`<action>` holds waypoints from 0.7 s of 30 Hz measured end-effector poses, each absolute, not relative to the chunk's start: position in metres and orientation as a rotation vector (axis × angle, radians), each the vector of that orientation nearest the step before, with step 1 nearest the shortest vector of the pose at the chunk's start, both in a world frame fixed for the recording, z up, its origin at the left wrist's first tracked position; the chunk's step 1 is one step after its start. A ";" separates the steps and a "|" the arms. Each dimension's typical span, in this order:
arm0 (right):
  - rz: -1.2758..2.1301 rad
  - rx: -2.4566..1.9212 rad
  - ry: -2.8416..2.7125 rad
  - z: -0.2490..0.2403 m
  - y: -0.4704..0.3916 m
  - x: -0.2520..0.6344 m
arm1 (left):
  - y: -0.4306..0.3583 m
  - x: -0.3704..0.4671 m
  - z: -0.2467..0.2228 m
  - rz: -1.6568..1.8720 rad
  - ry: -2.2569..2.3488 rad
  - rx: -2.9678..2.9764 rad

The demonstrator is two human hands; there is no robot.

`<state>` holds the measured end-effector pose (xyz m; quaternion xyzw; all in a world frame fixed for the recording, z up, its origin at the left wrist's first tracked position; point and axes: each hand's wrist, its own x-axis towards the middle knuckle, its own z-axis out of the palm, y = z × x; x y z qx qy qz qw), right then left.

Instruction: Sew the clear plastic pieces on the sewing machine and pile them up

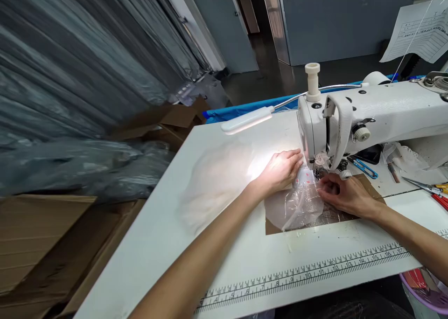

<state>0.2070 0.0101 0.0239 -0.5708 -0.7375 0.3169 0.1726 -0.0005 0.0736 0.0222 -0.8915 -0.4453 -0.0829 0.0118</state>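
Note:
A white sewing machine (pixel 392 109) stands at the right of the table, its needle area lit. A piece of sheer white fabric (pixel 297 209) lies below the presser foot, partly over a brown sheet (pixel 366 181). My left hand (pixel 282 169) lies with outstretched fingers left of the foot, touching the fabric's edge. Just right of the foot, my right hand (pixel 345 195) has its fingers curled and pinched at the fabric's right edge. Its fingertips partly hide the cloth there. More pale sheer fabric (pixel 219 183) spreads over the table to the left.
A lamp (pixel 247 121) on a bendable neck hangs over the table. Blue thread snips (pixel 364 167) and scissors (pixel 423 184) lie at the right. A printed ruler (pixel 301 278) runs along the front edge. Cardboard boxes (pixel 45 235) stand at the left, below plastic-covered curtains (pixel 77 53).

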 end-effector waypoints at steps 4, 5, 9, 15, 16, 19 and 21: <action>0.811 -1.636 -2.086 0.020 0.009 0.206 | 0.071 -0.006 0.012 -0.499 -1.294 -2.662; 0.795 -1.630 -2.087 0.019 0.009 0.206 | 0.065 -0.009 0.012 -0.611 -1.259 -2.666; 0.751 -1.565 -2.083 0.015 0.008 0.206 | 0.026 -0.013 0.017 -0.839 -0.950 -3.032; 0.644 -1.520 -2.091 0.007 0.004 0.208 | -0.002 -0.002 0.007 -0.486 -0.965 -2.891; 0.642 -1.524 -2.089 0.008 0.003 0.209 | -0.002 -0.001 0.006 -0.485 -0.960 -2.855; 0.713 -1.506 -2.053 0.012 -0.001 0.213 | -0.002 -0.001 0.007 -0.625 -0.947 -2.757; 0.762 -1.477 -2.038 0.016 -0.004 0.216 | -0.004 0.000 0.010 -0.789 -0.981 -2.648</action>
